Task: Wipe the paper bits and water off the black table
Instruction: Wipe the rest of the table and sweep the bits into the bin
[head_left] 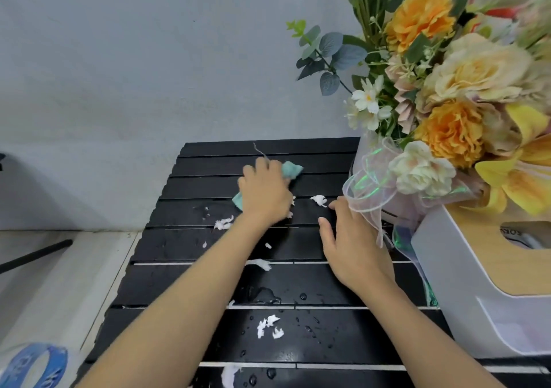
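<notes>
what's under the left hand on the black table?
A teal cloth, held by the left hand; its ends stick out far right and near left. Paper bits peek out at the hand's right edge. Whatever lies on the black table beneath the cloth is covered.

Paper bits [269, 327] and water [266, 294] across table [167, 250], bouquet [441, 113] and box [477, 283] at right edge

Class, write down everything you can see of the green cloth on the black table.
The cloth is mint green and bunched. It lies on the far slats of the black table, mostly hidden under the left hand, which holds it down. One crumpled end shows right of the hand, a corner at its left.
</notes>
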